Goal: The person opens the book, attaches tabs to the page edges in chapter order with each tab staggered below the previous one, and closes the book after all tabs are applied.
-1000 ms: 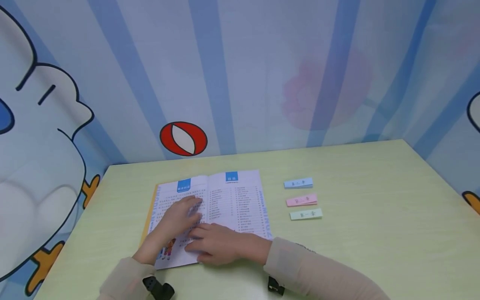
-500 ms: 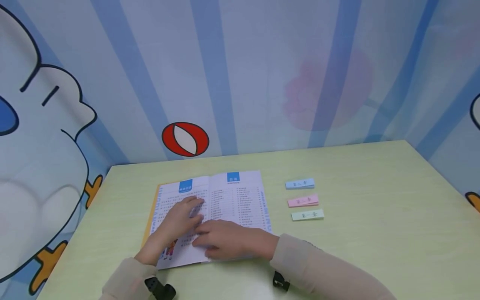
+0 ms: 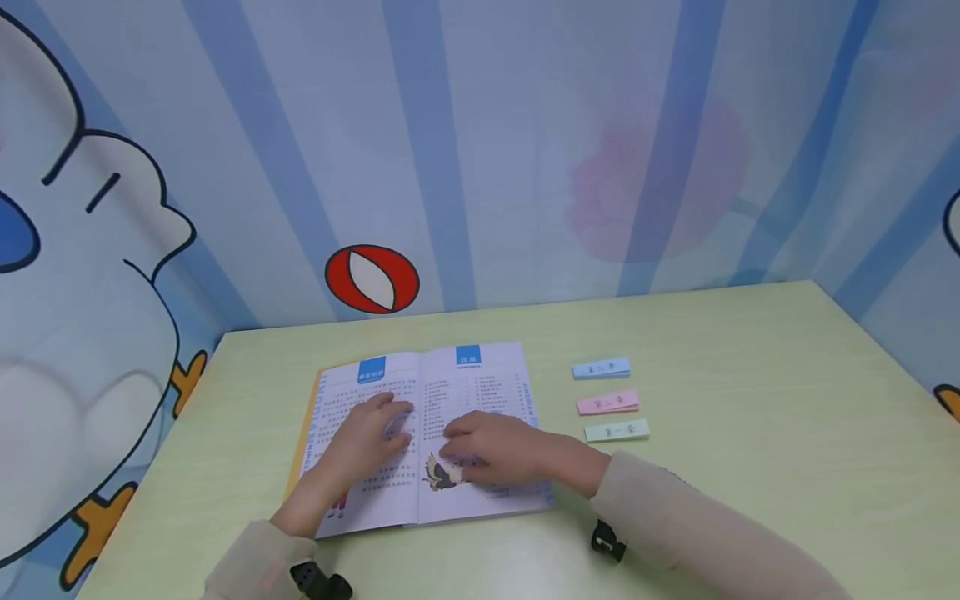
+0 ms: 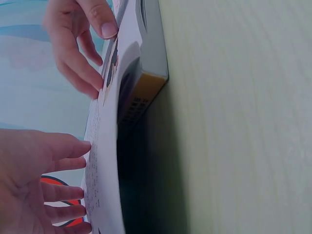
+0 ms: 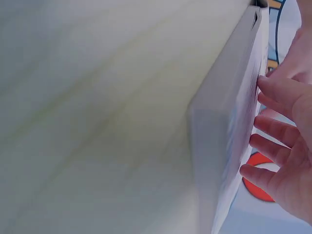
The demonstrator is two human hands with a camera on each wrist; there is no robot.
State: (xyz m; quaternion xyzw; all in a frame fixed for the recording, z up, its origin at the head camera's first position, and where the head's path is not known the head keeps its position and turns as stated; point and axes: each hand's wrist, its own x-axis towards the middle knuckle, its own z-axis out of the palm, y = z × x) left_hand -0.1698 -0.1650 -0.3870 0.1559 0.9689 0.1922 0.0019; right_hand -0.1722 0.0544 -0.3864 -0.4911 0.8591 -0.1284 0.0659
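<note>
An open book lies on the table, with a text page on the left and a contents list on the right. My left hand rests on the left page near the spine, fingers spread. Over the lower right page is my right hand, its fingertips beside a printed bird picture. In the left wrist view, the left cover side of the book stands off the table, leaving a dark gap. The right wrist view shows straight fingers touching the page. Neither hand grips anything.
Three folded paper strips, blue, pink and pale green, lie right of the book on the pale table. A printed blue curtain rises behind the table's back edge.
My right hand has moved rightward from the left page and spine, across to the right page, uncovering the bird picture. The left hand stays on the left page.
</note>
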